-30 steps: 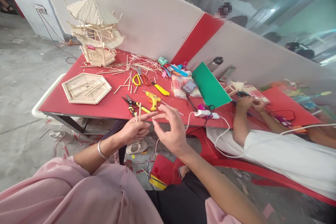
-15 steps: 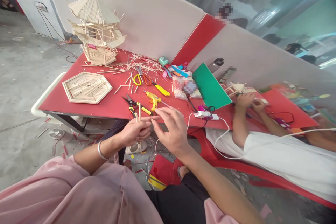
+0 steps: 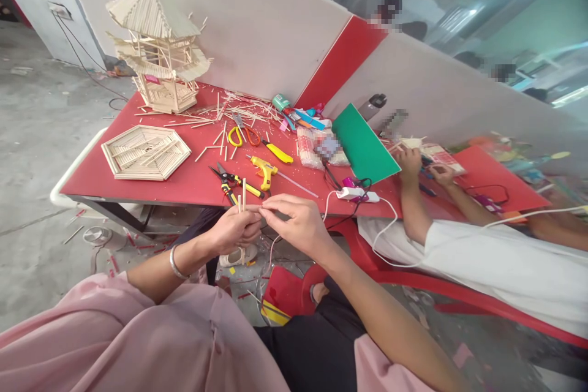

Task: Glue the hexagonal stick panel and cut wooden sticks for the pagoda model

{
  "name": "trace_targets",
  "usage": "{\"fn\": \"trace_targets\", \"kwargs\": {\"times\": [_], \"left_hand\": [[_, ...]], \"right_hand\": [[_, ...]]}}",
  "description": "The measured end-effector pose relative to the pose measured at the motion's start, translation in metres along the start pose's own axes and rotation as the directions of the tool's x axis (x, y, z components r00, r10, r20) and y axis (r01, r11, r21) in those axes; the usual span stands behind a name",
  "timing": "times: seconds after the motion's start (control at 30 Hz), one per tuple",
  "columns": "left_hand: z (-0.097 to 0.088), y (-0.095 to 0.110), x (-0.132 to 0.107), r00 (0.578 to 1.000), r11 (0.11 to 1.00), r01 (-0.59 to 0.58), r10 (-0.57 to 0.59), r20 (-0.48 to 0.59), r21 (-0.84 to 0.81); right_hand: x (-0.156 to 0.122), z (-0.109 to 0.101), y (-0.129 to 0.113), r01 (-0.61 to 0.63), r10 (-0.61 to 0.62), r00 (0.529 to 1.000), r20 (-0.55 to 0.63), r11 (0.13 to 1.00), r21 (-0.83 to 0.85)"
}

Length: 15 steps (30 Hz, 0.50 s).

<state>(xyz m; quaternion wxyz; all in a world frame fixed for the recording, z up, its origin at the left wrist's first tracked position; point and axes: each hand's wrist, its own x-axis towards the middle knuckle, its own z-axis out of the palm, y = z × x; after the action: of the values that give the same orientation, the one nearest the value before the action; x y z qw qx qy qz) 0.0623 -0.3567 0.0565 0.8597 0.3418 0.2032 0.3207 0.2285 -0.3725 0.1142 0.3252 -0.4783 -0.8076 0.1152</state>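
My left hand (image 3: 239, 228) is closed around a few thin wooden sticks (image 3: 244, 191), whose upper ends rise above the fist and whose lower ends show beneath it. My right hand (image 3: 297, 220) meets it at the fingertips, thumb and fingers pinched together; whatever lies in that pinch is too small to make out. Just beyond the hands, pruning shears (image 3: 229, 184) with black and yellow handles lie on the red table (image 3: 151, 191). Beside them is a yellow glue gun (image 3: 264, 171) with a pale glue stick at its back.
A stick pagoda (image 3: 160, 52) stands at the back left, an octagonal stick panel (image 3: 146, 153) before it. Scissors (image 3: 243, 135), yellow-handled pliers (image 3: 279, 152), loose sticks and a green board (image 3: 365, 144) lie across the table. A white power strip (image 3: 358, 195) sits near a co-worker's hands (image 3: 410, 162).
My right fingers have drawn closer together at my left fist. The view has shifted slightly, and the co-worker's hands have moved apart. The left hand keeps its hold on the sticks.
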Motion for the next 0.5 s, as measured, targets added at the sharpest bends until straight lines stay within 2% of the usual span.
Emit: {"fn": "trace_targets", "kwargs": {"times": [0.27,0.4,0.5], "left_hand": [[0.0026,0.0002,-0.0008,1.000,1.000,0.012,-0.012,0.001,0.004],[0.0001,-0.0029,0.0012,1.000,1.000,-0.022,0.022,-0.012,0.000],[-0.0001,-0.0046,0.0019,0.999,0.999,-0.040,0.040,-0.028,-0.002]], "right_hand": [[0.0018,-0.0072,0.0012,0.001,-0.003,0.999,0.041,0.999,0.051],[0.0015,-0.0020,0.0019,0.028,-0.027,0.999,0.032,0.999,-0.023],[0.0027,0.0012,0.0009,-0.016,0.016,1.000,0.016,0.999,-0.035]]}}
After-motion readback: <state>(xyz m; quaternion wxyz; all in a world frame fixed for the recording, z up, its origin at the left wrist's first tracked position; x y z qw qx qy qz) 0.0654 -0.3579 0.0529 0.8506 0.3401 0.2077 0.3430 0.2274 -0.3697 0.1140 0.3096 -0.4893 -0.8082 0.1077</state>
